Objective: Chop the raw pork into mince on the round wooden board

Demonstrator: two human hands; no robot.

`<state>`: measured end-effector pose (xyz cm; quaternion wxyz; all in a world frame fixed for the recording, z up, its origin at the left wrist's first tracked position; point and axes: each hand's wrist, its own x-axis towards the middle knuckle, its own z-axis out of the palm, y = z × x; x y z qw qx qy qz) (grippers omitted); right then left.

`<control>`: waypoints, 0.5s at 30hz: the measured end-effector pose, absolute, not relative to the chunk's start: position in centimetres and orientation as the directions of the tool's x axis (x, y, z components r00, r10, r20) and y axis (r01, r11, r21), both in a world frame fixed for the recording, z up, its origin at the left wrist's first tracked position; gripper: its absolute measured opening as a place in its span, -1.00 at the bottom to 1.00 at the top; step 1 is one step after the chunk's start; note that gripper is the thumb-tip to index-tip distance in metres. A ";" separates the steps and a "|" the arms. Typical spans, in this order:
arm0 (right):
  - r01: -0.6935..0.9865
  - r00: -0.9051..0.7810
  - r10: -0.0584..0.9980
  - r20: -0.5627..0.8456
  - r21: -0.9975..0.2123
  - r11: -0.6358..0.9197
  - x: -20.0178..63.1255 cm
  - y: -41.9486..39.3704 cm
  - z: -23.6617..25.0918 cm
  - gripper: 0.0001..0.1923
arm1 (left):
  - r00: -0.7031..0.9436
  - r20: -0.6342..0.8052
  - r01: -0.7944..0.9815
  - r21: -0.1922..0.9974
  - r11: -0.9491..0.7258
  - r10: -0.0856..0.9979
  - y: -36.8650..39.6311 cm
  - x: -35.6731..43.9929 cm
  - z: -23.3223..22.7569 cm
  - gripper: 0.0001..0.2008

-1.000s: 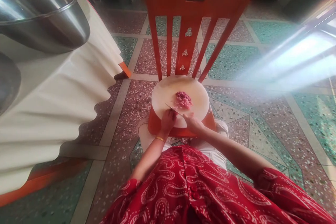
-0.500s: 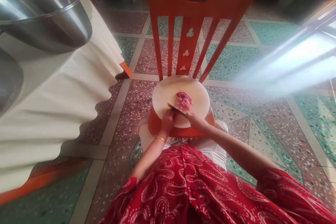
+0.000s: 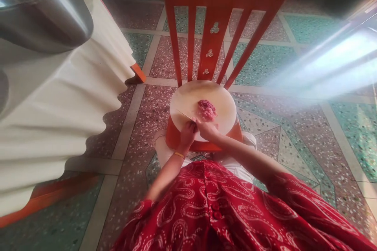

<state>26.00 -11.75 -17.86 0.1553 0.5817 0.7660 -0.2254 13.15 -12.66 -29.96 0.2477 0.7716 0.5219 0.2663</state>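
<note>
Just beyond the fingers (image 3: 203,124), minced meat (image 3: 207,110).

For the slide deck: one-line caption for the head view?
Both hands, left hand and right hand, work a knife beside minced meat on a round cutting board atop an orange chair.

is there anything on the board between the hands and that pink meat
Nothing visible. The minced meat lies alone on the round board. The right hand sits just below it, the left hand beside it, and only the thin knife blade crosses bare board to the meat's left.
</note>
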 end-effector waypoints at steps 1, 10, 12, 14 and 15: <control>0.957 -0.288 0.826 -0.485 -0.183 0.226 25.5 -11.3 -18.0 -0.50 | 0.310 0.153 0.678 0.656 -0.331 0.938 -12.6 13.1 -29.9 -0.71; 0.977 -0.213 0.818 -0.534 -0.119 0.177 30.3 -14.8 -17.1 -0.31 | 0.308 0.194 0.681 0.639 -0.358 0.931 -13.2 12.9 -28.7 -0.76; 0.979 -0.205 0.823 -0.530 -0.117 0.169 30.6 -15.5 -16.5 -0.35 | 0.310 0.199 0.677 0.641 -0.362 0.930 -13.3 12.9 -28.7 -0.76; 0.978 -0.210 0.808 -0.550 -0.113 0.177 30.1 -15.8 -15.9 -0.41 | 0.312 0.197 0.674 0.644 -0.363 0.929 -13.3 12.8 -28.9 -0.77; 0.977 -0.211 0.797 -0.565 -0.111 0.180 29.7 -15.7 -15.7 -0.42 | 0.313 0.194 0.673 0.646 -0.361 0.930 -13.2 12.8 -29.0 -0.76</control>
